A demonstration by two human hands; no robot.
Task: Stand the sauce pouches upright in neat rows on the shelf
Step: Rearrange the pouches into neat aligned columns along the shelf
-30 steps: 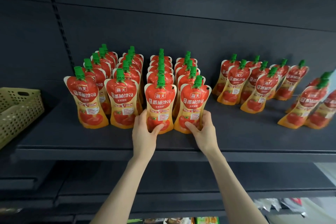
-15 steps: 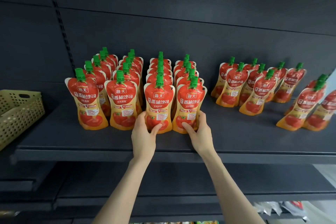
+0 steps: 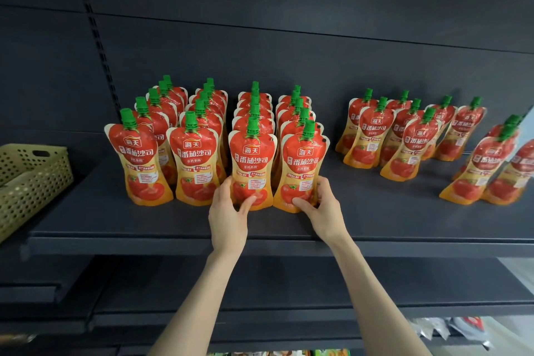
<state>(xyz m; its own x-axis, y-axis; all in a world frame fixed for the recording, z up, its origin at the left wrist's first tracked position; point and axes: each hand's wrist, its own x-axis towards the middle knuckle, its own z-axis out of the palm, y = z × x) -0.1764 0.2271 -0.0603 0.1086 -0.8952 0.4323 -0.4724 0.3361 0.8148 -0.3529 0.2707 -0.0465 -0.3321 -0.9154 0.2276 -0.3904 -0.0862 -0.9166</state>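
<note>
Red-and-orange sauce pouches with green caps stand in several straight rows on the dark shelf [image 3: 115,225]. My left hand [image 3: 228,211] grips the base of the front pouch of the third row [image 3: 251,159]. My right hand [image 3: 323,208] grips the base of the front pouch of the fourth row [image 3: 303,165]. Both pouches are upright and side by side. To the right stands a looser group of pouches [image 3: 404,136], leaning slightly. At the far right, a few more pouches [image 3: 491,165] tilt to the left.
A tan perforated basket [image 3: 31,182] sits at the shelf's left end. A bare strip of shelf runs along the front edge. A lower dark shelf [image 3: 260,292] lies below my arms, with packaged goods [image 3: 450,326] at the bottom right.
Both hands have stayed on the bases of the two front pouches. The fourth-row pouch, tilted a second ago, now stands straighter and close beside the third-row pouch.
</note>
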